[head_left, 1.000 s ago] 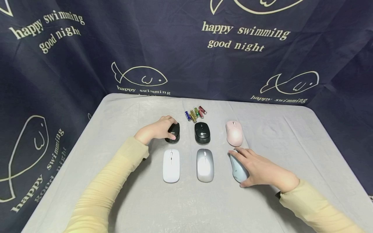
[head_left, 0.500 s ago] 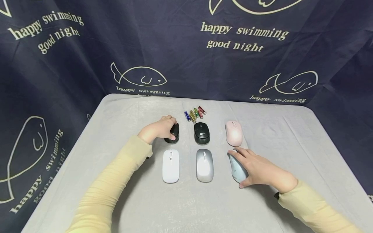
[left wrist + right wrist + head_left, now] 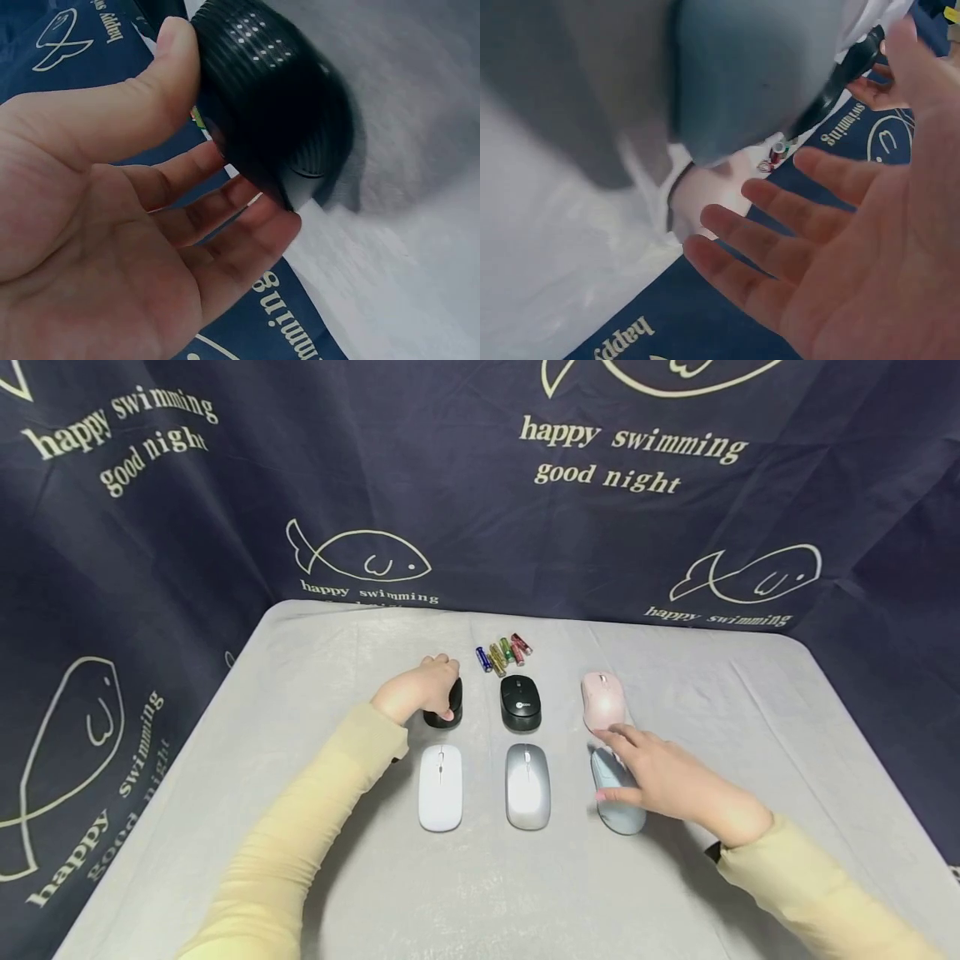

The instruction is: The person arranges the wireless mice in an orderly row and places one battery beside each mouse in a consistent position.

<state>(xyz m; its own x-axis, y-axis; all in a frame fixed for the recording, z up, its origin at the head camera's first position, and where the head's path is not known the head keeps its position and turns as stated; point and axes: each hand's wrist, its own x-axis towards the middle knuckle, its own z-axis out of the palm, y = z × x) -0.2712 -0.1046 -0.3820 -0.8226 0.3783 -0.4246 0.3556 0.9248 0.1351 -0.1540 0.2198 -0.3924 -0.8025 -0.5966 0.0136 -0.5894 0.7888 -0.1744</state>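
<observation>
At the left end of the far row, my left hand [image 3: 422,687] grips a black mouse [image 3: 277,97]; the thumb lies on its near side and the fingers on its far side. My right hand [image 3: 675,781] reaches over a light blue mouse [image 3: 622,818], its fingers spread and holding nothing. Its fingertips come right up to the near end of a pink mouse [image 3: 602,697] in the head view. In the right wrist view the blue mouse [image 3: 757,67] is apart from the stretched fingers [image 3: 769,247]. Part of the blue mouse is hidden under the right hand.
Between the hands stand a second black mouse [image 3: 521,703] and, nearer, a silver-grey mouse [image 3: 528,787]. A white mouse [image 3: 441,788] lies below the left hand. Several coloured batteries [image 3: 498,660] are at the back of the grey-white table [image 3: 480,902], before a dark blue curtain [image 3: 480,502].
My right hand has let go of the blue mouse and lifted slightly, moving toward the pink mouse. My left hand has shifted a little to the right around the black mouse.
</observation>
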